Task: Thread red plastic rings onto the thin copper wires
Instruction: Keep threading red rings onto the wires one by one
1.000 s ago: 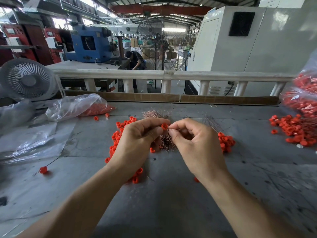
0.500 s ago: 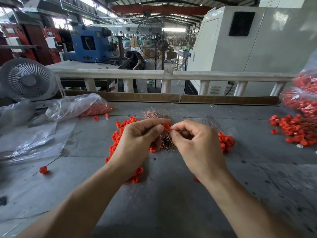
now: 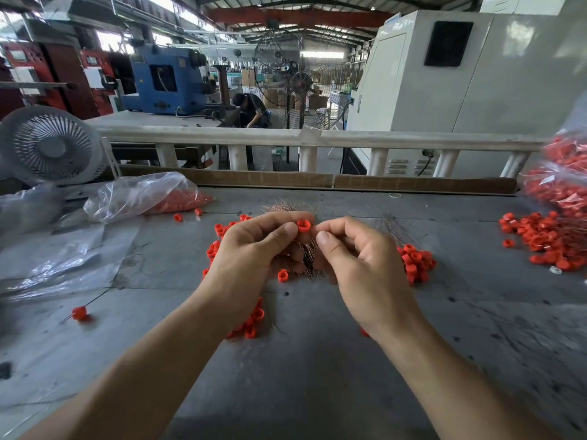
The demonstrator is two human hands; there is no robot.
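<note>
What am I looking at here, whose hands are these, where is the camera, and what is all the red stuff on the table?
This is no machine: a person works with bare hands, and the single picture comes from a camera worn on their head, looking forward and down. The left hand pinches one red ring between thumb and fingers. The right hand is curled close beside it, fingertips pinched; whether it holds a wire is too fine to tell. Under the hands lies a bundle of thin copper wires on a grey table. Loose red rings lie scattered around, with a bigger heap to the right. A clear plastic bag of more rings lies to the left, near a small white fan.
</note>
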